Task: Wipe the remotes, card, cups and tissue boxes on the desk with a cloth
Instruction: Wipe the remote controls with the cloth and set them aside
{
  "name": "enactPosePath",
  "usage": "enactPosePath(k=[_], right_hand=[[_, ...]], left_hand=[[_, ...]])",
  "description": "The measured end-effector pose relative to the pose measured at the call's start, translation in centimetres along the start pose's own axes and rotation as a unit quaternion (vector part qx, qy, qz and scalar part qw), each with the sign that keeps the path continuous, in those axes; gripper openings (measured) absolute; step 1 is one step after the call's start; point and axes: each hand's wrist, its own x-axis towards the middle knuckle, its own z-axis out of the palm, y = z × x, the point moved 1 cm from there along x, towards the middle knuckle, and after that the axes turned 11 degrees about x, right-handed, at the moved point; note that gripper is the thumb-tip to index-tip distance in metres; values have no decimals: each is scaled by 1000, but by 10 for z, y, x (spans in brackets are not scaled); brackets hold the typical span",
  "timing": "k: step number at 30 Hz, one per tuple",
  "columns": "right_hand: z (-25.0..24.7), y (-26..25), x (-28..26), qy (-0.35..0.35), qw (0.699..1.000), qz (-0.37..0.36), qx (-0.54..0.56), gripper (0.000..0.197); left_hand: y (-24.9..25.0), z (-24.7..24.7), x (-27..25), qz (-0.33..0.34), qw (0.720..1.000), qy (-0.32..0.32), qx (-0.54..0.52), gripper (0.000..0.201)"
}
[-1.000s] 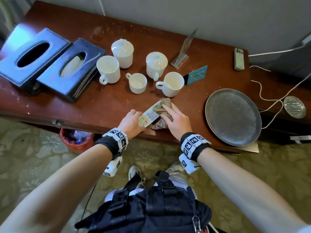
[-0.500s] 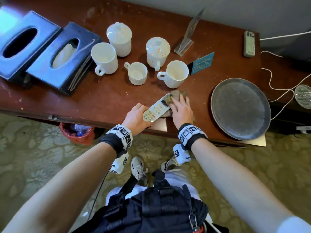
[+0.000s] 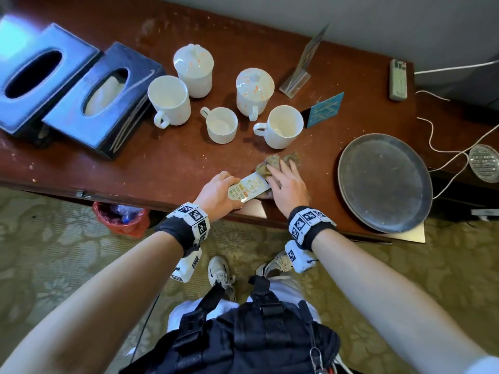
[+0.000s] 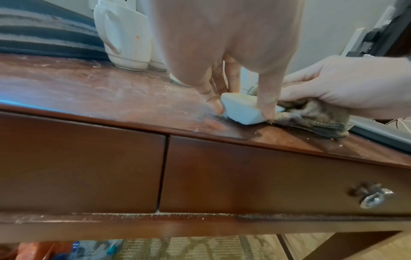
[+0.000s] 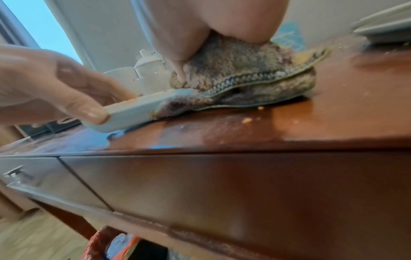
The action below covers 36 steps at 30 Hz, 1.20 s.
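A white remote (image 3: 248,188) with coloured buttons lies near the desk's front edge. My left hand (image 3: 220,191) pinches its near end between thumb and fingers (image 4: 211,95). My right hand (image 3: 286,182) grips a bunched brownish cloth (image 3: 272,163) and presses it on the remote's far end; the thumb (image 5: 177,52) digs into the cloth (image 5: 244,75). A grey remote (image 3: 398,80) lies at the back right. A blue card (image 3: 325,109) lies beside several white cups (image 3: 283,125), two of them lidded. Two dark tissue boxes (image 3: 105,98) sit at the left.
A round metal tray (image 3: 384,182) lies right of my right hand, overhanging the desk (image 3: 162,168) edge. A clear sign stand (image 3: 299,74) stands at the back. White cable (image 3: 442,147) and a small metal dish (image 3: 484,163) are far right. A red bin (image 3: 121,217) sits below.
My right hand has slid the cloth up the remote toward its far end, uncovering the keypad. My left hand has kept its hold on the near end.
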Motion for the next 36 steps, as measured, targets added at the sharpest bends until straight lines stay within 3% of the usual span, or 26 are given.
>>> enactPosePath(k=[5,10,16,19,24,31,36], right_hand=[[20,-25,-19,-2,997,-68,23,31],[8,-8,-30,-9,989,-149,-21,29],[0,-9,-7,-18,999,-22,-31,38],[5,-13,-8,-35,997,-24,-59,45],[8,-10,-7,-35,997,-27,-61,39],[-1,12,-37,21,985,-157,-70,38],[3,-7,-15,-3,990,-105,-93,33]], left_hand=[[0,3,0,-1,1000,3,-3,63],[-2,-1,3,7,1000,-8,8,64],[-2,3,3,0,1000,-6,7,67],[0,5,2,-6,1000,5,8,68],[6,4,2,-24,999,14,34,64],[7,1,5,-22,999,-1,23,65],[5,4,9,-30,1000,-2,-3,65]])
